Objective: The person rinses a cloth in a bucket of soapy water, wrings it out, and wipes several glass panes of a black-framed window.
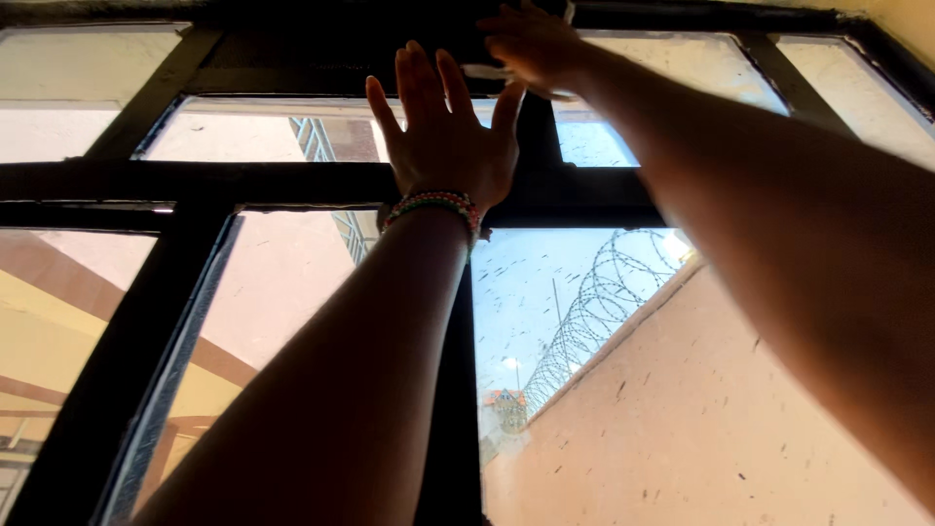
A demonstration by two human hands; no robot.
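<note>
Both arms reach up toward a black-framed window [292,185] seen from below. The left hand [446,136] is spread wide — fingers straight and slightly fanned, thumb out to the right — with its back to the camera and its palm turned to the glass and the upright bar of the frame. It grips nothing; whether the palm actually presses on the pane or bar cannot be told from this angle. A beaded bracelet [433,206] of pale green, pink and white circles that wrist.

The right hand [534,47] is higher, at the top cross-bar of the frame, fingers bent loosely forward and down. Beneath them shows a small pale strip [484,72], perhaps a cloth or a bit of paper, lying against the dark bar. The fingertips seem to touch or pinch it, though the backlight leaves the hand in shadow and the hold itself cannot be made out.

The panes are speckled with small dark marks. Through the lower right pane [545,292] a pinkish wall [701,419] runs away from the window, topped with coils of razor wire [594,302] against blue sky — a small distant building [504,401] stands beyond it.
</note>
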